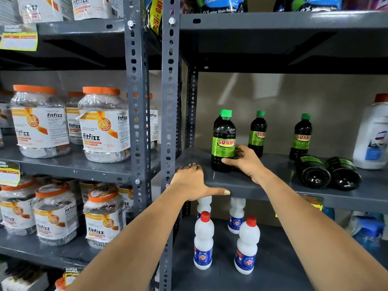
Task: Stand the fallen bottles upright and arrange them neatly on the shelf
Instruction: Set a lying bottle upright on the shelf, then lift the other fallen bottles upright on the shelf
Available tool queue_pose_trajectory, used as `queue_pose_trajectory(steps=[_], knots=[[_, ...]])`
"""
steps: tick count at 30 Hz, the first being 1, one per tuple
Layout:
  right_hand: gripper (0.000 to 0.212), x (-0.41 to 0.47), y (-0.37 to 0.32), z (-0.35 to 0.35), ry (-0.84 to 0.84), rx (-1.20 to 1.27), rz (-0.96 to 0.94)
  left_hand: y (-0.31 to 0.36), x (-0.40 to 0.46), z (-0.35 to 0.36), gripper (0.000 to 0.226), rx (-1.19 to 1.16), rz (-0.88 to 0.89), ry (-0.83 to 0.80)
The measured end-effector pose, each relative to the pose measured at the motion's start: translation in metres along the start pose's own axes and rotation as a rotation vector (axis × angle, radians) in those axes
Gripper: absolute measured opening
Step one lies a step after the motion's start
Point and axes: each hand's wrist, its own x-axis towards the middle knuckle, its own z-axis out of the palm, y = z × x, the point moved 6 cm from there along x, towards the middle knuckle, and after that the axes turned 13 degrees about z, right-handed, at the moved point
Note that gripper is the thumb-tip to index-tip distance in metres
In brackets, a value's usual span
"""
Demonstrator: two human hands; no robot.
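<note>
My right hand (244,162) grips the base of an upright dark Sunny bottle (223,141) with a green cap, at the left of the grey shelf (228,183). A second bottle stands close behind it, mostly hidden. Two more Sunny bottles stand upright farther back, one in the middle (257,134) and one to the right (301,137). Two fallen Sunny bottles (313,172) (342,174) lie side by side at the right, bottoms toward me. My left hand (192,183) rests flat on the shelf's front edge, thumb stretched along the lip, holding nothing.
A large white bottle with a red cap (372,135) stands at the shelf's far right. Several white bottles with red caps (203,240) stand on the shelf below. Perforated grey uprights (170,122) divide this rack from the left rack of orange-lidded fitfizz jars (104,124).
</note>
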Motion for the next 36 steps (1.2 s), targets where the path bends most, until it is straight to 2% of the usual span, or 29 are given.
queue_pose_trajectory(steps=[4,11,15,17,21,23,25,27,28,29,31,33,34,36], knots=[[0.053,0.002,0.001,0.001,-0.032,-0.010,-0.008,-0.001,0.002,0.001,0.128,0.010,0.001,0.007],[0.053,0.008,0.004,0.001,0.022,-0.099,-0.046,-0.003,0.004,0.003,0.132,0.033,0.007,0.007],[0.057,0.009,0.005,0.003,0.017,-0.100,-0.024,-0.003,0.005,0.003,0.127,0.054,0.018,0.008],[0.061,0.003,0.001,-0.004,0.143,-0.112,-0.024,-0.004,0.005,0.004,0.125,0.040,0.020,0.011],[0.043,-0.037,-0.028,-0.052,0.667,-0.223,-0.197,0.002,0.002,0.002,0.124,0.044,0.056,0.027],[0.044,-0.055,-0.050,-0.086,0.824,-0.357,-0.251,0.006,-0.004,0.002,0.119,0.027,0.099,0.080],[0.040,-0.060,-0.066,-0.132,0.889,-0.506,-0.205,0.011,-0.007,0.000,0.114,0.004,0.167,0.153],[0.041,-0.054,-0.065,-0.177,0.836,-0.649,0.011,0.017,-0.010,0.000,0.107,-0.002,0.250,0.231],[0.049,-0.051,-0.060,-0.194,0.775,-0.726,0.148,0.024,-0.010,0.001,0.102,-0.013,0.303,0.248],[0.055,-0.048,-0.052,-0.205,0.690,-0.792,0.261,0.035,-0.009,0.001,0.095,-0.015,0.360,0.242],[0.048,-0.044,-0.035,-0.211,0.491,-0.861,0.405,0.063,-0.002,0.003,0.082,0.080,0.484,0.194],[0.046,-0.037,-0.021,-0.213,0.355,-0.835,0.481,0.094,0.011,0.002,0.075,0.200,0.562,0.151],[0.052,-0.032,-0.013,-0.214,0.296,-0.791,0.512,0.106,0.020,0.001,0.075,0.219,0.582,0.128],[0.078,-0.023,0.007,-0.213,0.143,-0.663,0.606,0.125,0.038,0.001,0.080,0.214,0.591,0.070]])
